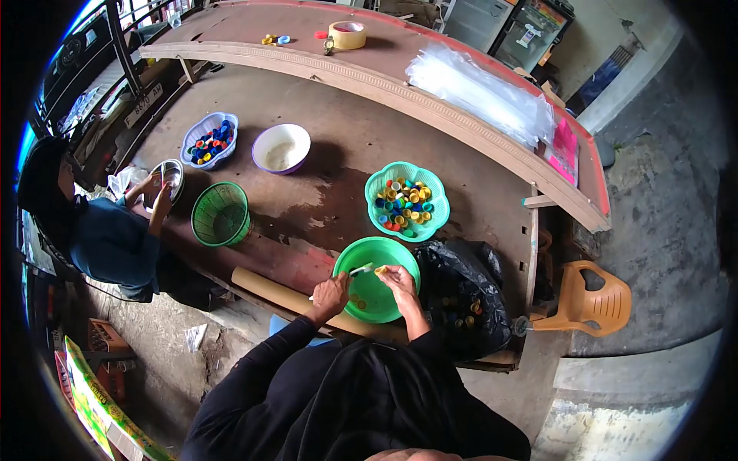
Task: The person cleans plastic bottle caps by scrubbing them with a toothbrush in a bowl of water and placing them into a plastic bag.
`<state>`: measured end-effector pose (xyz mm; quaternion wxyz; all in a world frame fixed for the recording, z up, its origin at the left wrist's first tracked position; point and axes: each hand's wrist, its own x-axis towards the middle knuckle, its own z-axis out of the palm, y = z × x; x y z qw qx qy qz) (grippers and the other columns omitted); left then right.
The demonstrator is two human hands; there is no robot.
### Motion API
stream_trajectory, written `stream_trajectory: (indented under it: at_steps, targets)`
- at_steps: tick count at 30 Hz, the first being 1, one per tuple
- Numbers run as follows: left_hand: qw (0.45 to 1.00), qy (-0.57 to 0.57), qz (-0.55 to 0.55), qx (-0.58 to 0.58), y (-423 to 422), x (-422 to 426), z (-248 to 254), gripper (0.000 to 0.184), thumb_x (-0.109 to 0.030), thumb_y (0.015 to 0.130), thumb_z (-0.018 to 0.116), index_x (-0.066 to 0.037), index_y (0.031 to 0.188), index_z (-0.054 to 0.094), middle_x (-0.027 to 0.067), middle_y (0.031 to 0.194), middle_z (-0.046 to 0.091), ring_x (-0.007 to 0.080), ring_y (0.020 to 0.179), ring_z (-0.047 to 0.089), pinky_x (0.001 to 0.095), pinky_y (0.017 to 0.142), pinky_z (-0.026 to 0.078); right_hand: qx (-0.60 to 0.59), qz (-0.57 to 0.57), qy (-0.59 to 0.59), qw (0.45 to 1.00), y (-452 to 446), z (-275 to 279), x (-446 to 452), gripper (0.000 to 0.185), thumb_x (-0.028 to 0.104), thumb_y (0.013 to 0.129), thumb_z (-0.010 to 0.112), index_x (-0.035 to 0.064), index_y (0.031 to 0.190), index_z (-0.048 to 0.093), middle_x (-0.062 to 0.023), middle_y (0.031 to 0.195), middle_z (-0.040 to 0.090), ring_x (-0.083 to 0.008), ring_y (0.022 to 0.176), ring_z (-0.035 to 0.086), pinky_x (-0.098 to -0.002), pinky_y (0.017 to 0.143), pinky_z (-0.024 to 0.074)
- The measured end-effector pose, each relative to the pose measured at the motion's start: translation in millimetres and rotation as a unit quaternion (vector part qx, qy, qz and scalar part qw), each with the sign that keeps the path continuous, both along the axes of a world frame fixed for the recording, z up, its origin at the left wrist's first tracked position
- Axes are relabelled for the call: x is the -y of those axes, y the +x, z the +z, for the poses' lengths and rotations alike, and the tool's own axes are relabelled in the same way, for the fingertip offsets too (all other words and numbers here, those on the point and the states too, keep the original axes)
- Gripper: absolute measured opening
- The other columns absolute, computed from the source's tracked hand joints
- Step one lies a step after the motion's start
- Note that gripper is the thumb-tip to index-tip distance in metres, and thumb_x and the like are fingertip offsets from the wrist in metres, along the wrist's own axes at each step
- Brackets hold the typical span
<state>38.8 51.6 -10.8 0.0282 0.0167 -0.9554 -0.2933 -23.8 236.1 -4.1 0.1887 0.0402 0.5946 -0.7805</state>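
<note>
Over a green basin (374, 253) of water, my left hand (330, 296) is closed round the handle of a small brush (361, 269), whose head points right. Facing it, my right hand (400, 283) pinches a yellow bottle cap (380, 270) near the brush head. A few caps lie at the bottom of the basin. Just behind it stands a scalloped green bowl (373, 188) of yellow, blue, red and white caps. Right of the basin, a black plastic bag (496, 288) holds more caps.
A lilac bowl (187, 146) of caps, a white-and-purple bowl (260, 157) and a green basket (198, 223) stand left. A co-worker (115, 238) holds something over a metal bowl. Tape (347, 36) and plastic sheets (484, 92) lie on the raised shelf. An orange chair (611, 301) stands right.
</note>
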Motion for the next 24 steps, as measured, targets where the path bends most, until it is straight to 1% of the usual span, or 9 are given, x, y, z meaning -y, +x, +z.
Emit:
stream_trajectory:
  at_steps: [2,3,5,6,7,9,13,16,24]
  targets:
    - [1.000,-0.001,0.011,0.014,0,1,7,0.021,-0.026,0.091,0.043,-0.006,0.090,0.046,0.0191,0.074,0.061,0.0385,0.062,0.060,0.0488,0.054,0.047,-0.119,0.039,0.153,0.980,-6,-20,-4,0.025,0.008,0.077,0.070,0.0006,0.095,0.055,-0.0076,0.093,0.062,-0.0124,0.085,0.059,-0.0252,0.074,0.0481]
    - [0.999,-0.002,0.021,0.025,1,1,13,0.021,-0.026,0.091,0.043,-0.006,0.090,0.046,0.0191,0.074,0.061,0.0387,0.062,0.060,0.0488,0.054,0.046,-0.176,0.059,0.290,0.939,-6,-28,-5,0.024,0.007,0.072,0.071,0.0042,0.091,0.056,-0.0116,0.090,0.062,-0.0210,0.083,0.061,-0.0318,0.070,0.0488]
    - [1.000,-0.004,0.013,0.022,3,0,20,0.020,-0.026,0.090,0.043,-0.006,0.090,0.046,0.0193,0.074,0.061,0.0388,0.063,0.060,0.0489,0.055,0.047,-0.269,0.139,0.585,0.752,-4,-42,-8,0.024,0.005,0.068,0.070,0.0065,0.087,0.057,-0.0145,0.085,0.062,-0.0299,0.081,0.060,-0.0392,0.070,0.0481]
    - [1.000,0.002,0.011,0.020,4,-2,19,0.020,-0.025,0.090,0.044,-0.006,0.090,0.046,0.0192,0.074,0.061,0.0389,0.063,0.060,0.0490,0.055,0.046,-0.385,0.146,0.612,0.676,-5,-44,-10,0.028,0.004,0.066,0.072,0.0084,0.089,0.058,-0.0123,0.081,0.064,-0.0295,0.078,0.062,-0.0385,0.069,0.0501]
    - [1.000,0.006,0.009,0.018,4,-2,18,0.019,-0.025,0.090,0.044,-0.006,0.089,0.046,0.0191,0.073,0.061,0.0390,0.063,0.060,0.0490,0.054,0.046,-0.388,0.142,0.611,0.675,-7,-47,-9,0.028,0.004,0.066,0.072,0.0084,0.089,0.058,-0.0123,0.081,0.064,-0.0295,0.078,0.062,-0.0385,0.069,0.0501]
    - [1.000,0.007,0.006,0.023,5,-2,18,0.019,-0.025,0.090,0.044,-0.006,0.089,0.046,0.0191,0.074,0.061,0.0393,0.063,0.060,0.0497,0.054,0.046,-0.285,0.094,0.458,0.837,-8,-45,-2,0.026,0.005,0.068,0.072,0.0073,0.089,0.057,-0.0121,0.083,0.064,-0.0273,0.079,0.063,-0.0358,0.069,0.0501]
    - [0.999,0.031,-0.003,-0.011,14,-5,17,0.020,-0.026,0.090,0.044,-0.006,0.089,0.046,0.0190,0.075,0.061,0.0399,0.063,0.059,0.0504,0.054,0.046,-0.057,0.085,0.133,0.986,-4,-15,1,0.026,0.005,0.077,0.069,0.0009,0.097,0.054,-0.0061,0.091,0.061,-0.0121,0.084,0.059,-0.0256,0.075,0.0472]
    - [1.000,0.027,0.006,0.001,14,-3,23,0.020,-0.027,0.091,0.043,-0.006,0.089,0.046,0.0190,0.075,0.061,0.0400,0.063,0.059,0.0500,0.053,0.046,-0.043,0.066,0.019,0.997,2,-1,3,0.026,0.005,0.079,0.067,0.0007,0.100,0.052,-0.0058,0.093,0.061,-0.0112,0.084,0.058,-0.0243,0.078,0.0465]
    - [1.000,0.015,0.011,0.017,8,-4,25,0.020,-0.026,0.091,0.042,-0.007,0.091,0.045,0.0187,0.076,0.061,0.0392,0.063,0.059,0.0504,0.054,0.046,-0.034,0.029,0.012,0.999,4,9,6,0.023,0.005,0.080,0.066,-0.0001,0.099,0.054,-0.0070,0.094,0.061,-0.0113,0.085,0.059,-0.0238,0.081,0.0467]
